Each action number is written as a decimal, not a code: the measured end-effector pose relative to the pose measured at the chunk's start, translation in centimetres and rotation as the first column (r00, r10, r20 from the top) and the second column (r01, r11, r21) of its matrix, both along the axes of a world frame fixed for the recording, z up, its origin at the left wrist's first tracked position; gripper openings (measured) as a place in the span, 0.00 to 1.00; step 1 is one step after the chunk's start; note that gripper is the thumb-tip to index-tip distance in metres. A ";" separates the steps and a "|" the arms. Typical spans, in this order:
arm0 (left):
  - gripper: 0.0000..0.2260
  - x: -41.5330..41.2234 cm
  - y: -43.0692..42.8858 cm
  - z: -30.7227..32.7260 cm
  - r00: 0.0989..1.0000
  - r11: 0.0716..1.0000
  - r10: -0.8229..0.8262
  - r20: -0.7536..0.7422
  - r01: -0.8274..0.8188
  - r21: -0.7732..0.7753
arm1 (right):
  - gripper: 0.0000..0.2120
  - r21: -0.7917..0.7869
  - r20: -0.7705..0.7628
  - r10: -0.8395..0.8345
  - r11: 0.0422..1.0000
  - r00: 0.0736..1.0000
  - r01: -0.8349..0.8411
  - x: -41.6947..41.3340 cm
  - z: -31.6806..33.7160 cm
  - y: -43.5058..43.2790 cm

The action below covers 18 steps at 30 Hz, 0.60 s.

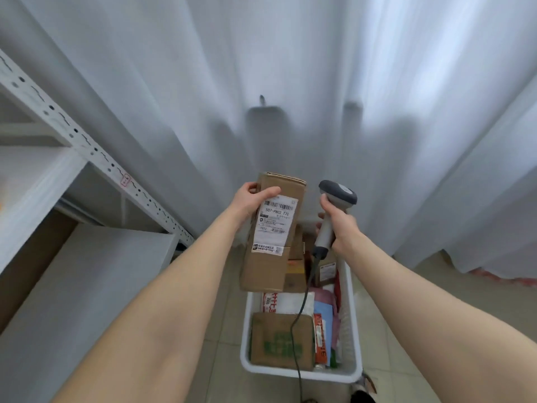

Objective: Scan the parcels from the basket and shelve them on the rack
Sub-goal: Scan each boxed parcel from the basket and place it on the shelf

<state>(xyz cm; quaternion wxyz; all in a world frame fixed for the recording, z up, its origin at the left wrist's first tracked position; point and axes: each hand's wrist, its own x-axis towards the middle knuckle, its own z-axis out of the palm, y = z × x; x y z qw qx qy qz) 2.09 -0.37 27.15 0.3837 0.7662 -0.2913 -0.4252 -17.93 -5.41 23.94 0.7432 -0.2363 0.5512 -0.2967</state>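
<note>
Left hand [250, 199] clasped on box [267, 269] top | right hand [341, 225] closed round scanner [338, 193] | box judged stiff, light (label to be kept uncovered)

Bare arms here: left forearm [162, 301] and right forearm [421, 301] run in uncovered from the bottom corners, left hand [250, 199] and right hand [341, 223] bare as well.
</note>
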 end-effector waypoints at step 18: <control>0.28 -7.0 14.1 15.0 0.928 0.936 0.328 -0.177 -0.344 -0.071 | 0.29 -0.217 0.136 0.379 0.913 0.915 -0.346 -4.1 12.3 15.0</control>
